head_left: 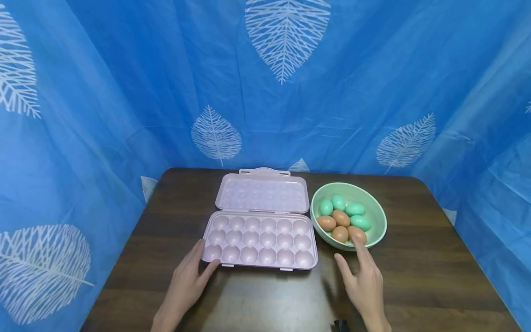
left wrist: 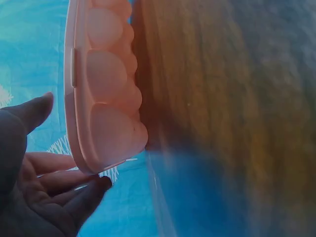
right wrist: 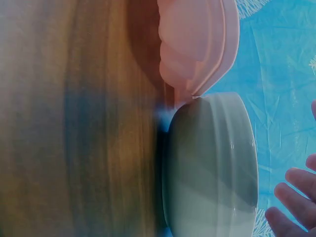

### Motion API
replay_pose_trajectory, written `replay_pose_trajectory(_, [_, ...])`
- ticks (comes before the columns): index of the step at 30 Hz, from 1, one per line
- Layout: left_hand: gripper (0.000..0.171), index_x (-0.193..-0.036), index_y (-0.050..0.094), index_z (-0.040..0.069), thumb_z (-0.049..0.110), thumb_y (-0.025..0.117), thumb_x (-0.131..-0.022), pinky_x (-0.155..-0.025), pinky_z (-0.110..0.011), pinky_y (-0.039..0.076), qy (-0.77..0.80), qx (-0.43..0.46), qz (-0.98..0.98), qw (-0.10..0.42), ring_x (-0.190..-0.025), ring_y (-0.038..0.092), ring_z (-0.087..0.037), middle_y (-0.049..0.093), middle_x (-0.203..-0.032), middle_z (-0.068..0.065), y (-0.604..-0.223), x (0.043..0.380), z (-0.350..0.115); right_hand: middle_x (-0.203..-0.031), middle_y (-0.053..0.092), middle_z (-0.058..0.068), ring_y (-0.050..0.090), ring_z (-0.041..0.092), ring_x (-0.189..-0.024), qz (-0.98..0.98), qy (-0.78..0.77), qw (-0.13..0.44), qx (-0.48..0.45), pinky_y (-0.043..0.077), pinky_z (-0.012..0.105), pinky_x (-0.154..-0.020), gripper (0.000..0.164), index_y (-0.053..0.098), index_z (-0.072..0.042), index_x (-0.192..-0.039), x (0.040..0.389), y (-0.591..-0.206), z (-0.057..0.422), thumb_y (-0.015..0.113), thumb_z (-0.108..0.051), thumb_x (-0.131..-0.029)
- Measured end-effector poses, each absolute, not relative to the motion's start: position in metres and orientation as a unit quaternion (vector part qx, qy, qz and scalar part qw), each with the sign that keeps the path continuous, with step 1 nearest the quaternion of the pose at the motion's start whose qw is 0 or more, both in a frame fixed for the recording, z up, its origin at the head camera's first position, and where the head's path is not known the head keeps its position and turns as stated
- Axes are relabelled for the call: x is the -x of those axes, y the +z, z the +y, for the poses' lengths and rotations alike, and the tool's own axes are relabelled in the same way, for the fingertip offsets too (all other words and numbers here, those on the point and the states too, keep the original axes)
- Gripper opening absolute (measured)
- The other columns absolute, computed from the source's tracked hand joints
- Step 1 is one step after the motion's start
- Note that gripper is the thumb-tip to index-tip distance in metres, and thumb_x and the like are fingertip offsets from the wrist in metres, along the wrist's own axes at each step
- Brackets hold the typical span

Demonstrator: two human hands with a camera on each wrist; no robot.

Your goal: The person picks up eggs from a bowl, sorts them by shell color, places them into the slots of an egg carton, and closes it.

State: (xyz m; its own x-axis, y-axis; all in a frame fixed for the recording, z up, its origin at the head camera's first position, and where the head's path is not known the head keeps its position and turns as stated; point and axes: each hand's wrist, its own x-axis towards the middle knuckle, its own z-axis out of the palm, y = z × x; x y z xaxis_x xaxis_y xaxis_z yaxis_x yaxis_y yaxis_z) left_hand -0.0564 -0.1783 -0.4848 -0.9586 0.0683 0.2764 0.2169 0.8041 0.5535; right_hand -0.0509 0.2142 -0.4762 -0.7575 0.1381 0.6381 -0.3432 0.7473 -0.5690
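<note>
A pale pink egg tray (head_left: 260, 247) lies with its wells facing up, its hinged lid (head_left: 262, 193) folded back behind it. My left hand (head_left: 185, 279) is at the tray's near left corner, fingers along the left side, thumb near the front edge. In the left wrist view, the tray's corner (left wrist: 111, 133) reaches between thumb and fingers. To the right stands a light green bowl (head_left: 379, 221) holding several green eggs (head_left: 355, 209) and several brown eggs (head_left: 340, 217). Fingers spread, my right hand (head_left: 365, 281) reaches over the bowl's near rim, index fingertip overlapping the nearest brown egg (head_left: 359, 234).
Everything stands on a dark wooden table (head_left: 431, 258). Blue curtains (head_left: 332, 115) with white leaf prints hang behind it and at both sides. A small black object (head_left: 342, 325) shows at the bottom edge, left of the right wrist. Bowl and tray sit side by side.
</note>
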Motion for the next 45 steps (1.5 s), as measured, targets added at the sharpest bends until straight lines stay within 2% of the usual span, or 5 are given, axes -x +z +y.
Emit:
replay_pose_trajectory(15, [0.073,-0.136,0.044,-0.018,0.029,0.075,-0.09,-0.105,-0.059,0.035,-0.281,0.074,-0.952,0.092,-0.13,0.044,-0.048,0.044,-0.14,-0.036,-0.473,0.067,-0.17,-0.114,0.069,0.021,0.064,0.036,-0.105,-0.846,0.396,0.35,-0.075,0.036,0.007,-0.096,0.049,0.066,0.007,-0.121,0.076,-0.466,0.214,0.081,0.003,-0.075])
replay_pose_trajectory(22, [0.072,-0.133,0.047,-0.02,0.025,0.078,-0.085,-0.103,-0.058,0.039,-0.271,0.094,-0.953,0.095,-0.125,0.049,-0.048,0.049,-0.135,-0.037,-0.477,0.068,-0.171,-0.119,0.067,0.022,0.062,0.014,-0.11,-0.834,0.449,0.314,-0.062,0.041,0.01,-0.093,0.047,0.064,0.008,-0.123,0.091,-0.461,0.216,0.079,0.006,-0.078])
replay_pose_trajectory(30, [0.075,-0.131,0.05,-0.018,0.025,0.082,-0.08,-0.1,-0.057,0.041,-0.271,0.11,-0.951,0.101,-0.122,0.052,-0.047,0.053,-0.131,-0.036,-0.481,0.067,-0.172,-0.125,0.064,0.021,0.061,0.033,-0.115,-0.817,0.519,0.249,-0.027,0.048,0.023,-0.095,0.046,0.061,0.009,-0.127,0.104,-0.46,0.222,0.077,0.0,-0.084])
replay_pose_trajectory(37, [0.076,-0.13,0.051,-0.018,0.024,0.085,-0.077,-0.1,-0.056,0.042,-0.273,0.112,-0.949,0.113,-0.12,0.054,-0.047,0.055,-0.13,-0.035,-0.483,0.068,-0.174,-0.132,0.058,0.025,0.055,0.038,-0.123,-0.817,0.548,0.177,-0.014,0.044,0.021,-0.098,0.052,0.054,0.01,-0.134,0.116,-0.46,0.227,0.074,-0.005,-0.088])
replay_pose_trajectory(45, [0.077,-0.13,0.052,-0.018,0.025,0.085,-0.076,-0.097,-0.057,0.044,-0.272,0.107,-0.952,0.095,-0.117,0.055,-0.048,0.054,-0.128,-0.037,-0.479,0.07,-0.174,-0.125,0.06,0.031,0.06,0.044,-0.114,-0.846,0.519,0.121,-0.033,0.05,0.045,-0.091,0.051,0.054,0.012,-0.132,0.135,-0.462,0.23,0.074,-0.002,-0.087])
